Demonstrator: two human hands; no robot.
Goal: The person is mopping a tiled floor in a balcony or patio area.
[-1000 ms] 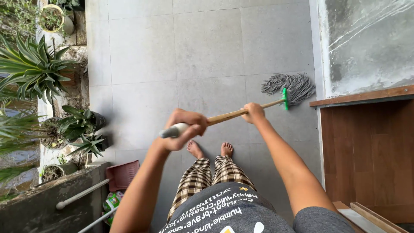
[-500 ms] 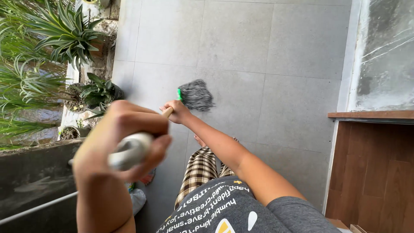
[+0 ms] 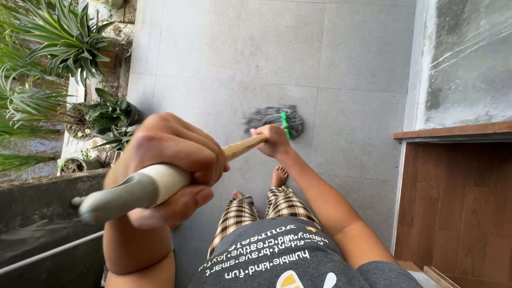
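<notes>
Holding: both hands grip one mop, seen from above.
Left hand: the left hand [image 3: 170, 168] is nearest, fingers curled tight around the grey and white handle end [image 3: 128, 192].
Stick: the wooden stick [image 3: 242, 146] runs forward from that fist.
Right hand: the right hand [image 3: 273, 141] is farther out, wrapped around the stick low down.
Mop head: the grey stringy mop head [image 3: 272, 117] with a green clip [image 3: 285, 125] lies on the grey tile floor [image 3: 277, 48], just past the right hand.
Feet: bare feet [image 3: 278, 175] stand on the tiles below.
Side: potted plants [image 3: 109, 114] sit by the left edge.
</notes>
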